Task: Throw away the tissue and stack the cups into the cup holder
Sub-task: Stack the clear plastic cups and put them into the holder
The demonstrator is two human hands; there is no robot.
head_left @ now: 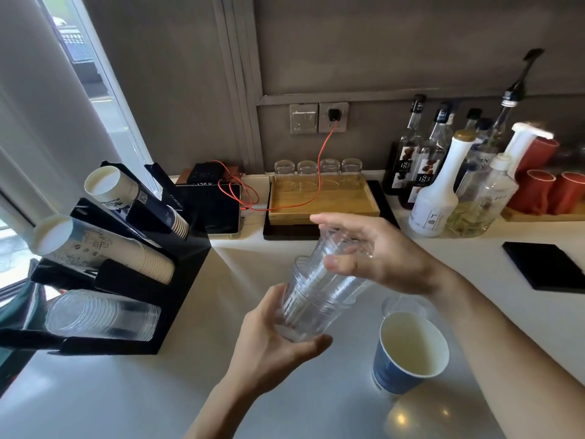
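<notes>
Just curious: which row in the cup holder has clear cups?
The bottom row of the cup holder; the two rows above hold paper cups.

The clear plastic cups [319, 280] held between both hands overlap so closely that their count cannot be told. The left hand [278, 331] covers their base; the right hand [373, 255] covers part of the upper cup. A further clear cup [400, 304] is largely hidden behind the blue paper cup [408, 353] and the right forearm. The cup holder [152, 299] is cut off by the left edge, its lowest arm included. Print on the white paper cups [95, 245] is illegible. The red cups [550, 188] run off the right edge, blurred. The bottle labels [421, 172] are mostly unreadable.
</notes>
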